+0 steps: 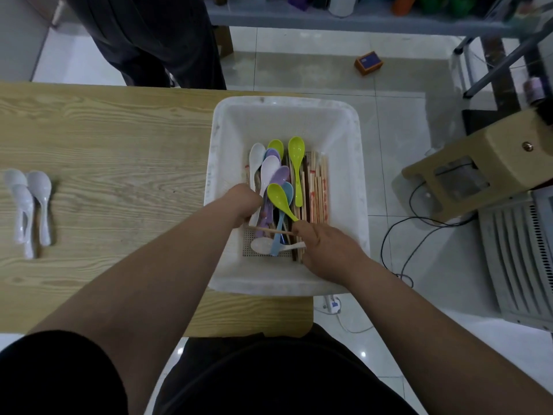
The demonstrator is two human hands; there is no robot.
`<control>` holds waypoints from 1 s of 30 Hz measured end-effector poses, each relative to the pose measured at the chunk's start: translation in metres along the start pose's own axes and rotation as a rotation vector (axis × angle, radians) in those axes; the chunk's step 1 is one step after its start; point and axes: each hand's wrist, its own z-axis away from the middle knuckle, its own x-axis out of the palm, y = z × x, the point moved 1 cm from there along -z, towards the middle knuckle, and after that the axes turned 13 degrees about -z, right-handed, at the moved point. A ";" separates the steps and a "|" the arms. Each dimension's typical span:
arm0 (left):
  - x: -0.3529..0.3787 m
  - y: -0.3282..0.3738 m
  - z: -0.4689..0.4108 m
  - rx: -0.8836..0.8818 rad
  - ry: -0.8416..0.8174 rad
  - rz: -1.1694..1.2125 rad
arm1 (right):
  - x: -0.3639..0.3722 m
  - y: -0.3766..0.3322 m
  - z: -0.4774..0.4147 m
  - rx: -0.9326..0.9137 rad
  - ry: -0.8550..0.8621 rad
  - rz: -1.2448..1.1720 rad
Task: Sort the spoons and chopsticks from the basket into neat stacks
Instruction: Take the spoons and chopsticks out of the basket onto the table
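In basket (270, 122): chopsticks (319, 187) (red print (313, 202) illegible)

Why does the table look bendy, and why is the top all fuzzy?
Head view: the wide-angle lens bends the light wooden table and the white plastic basket; head view, top: the grey shelf is smeared and out of focus; head view: soft dim light leaves faint shadows beside the white plastic spoons on the table.

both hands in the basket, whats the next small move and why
Probably lift the left hand, whose grip seems closed on a bunch of white and purple plastic spoons, out of the white plastic basket toward the white spoons on the wooden table; the right hand appears to pinch a lime-green spoon.
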 end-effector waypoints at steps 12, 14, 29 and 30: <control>-0.025 -0.014 0.077 0.188 0.252 -0.026 | 0.007 0.006 -0.003 -0.234 0.156 0.075; -0.026 -0.020 0.090 0.217 0.281 0.045 | 0.004 0.007 -0.002 -0.241 0.184 0.050; -0.008 -0.057 0.136 0.013 0.237 0.719 | -0.039 -0.040 0.023 0.468 0.236 -1.586; -0.004 -0.055 0.139 0.017 0.223 0.729 | -0.036 -0.046 0.022 0.482 0.267 -1.652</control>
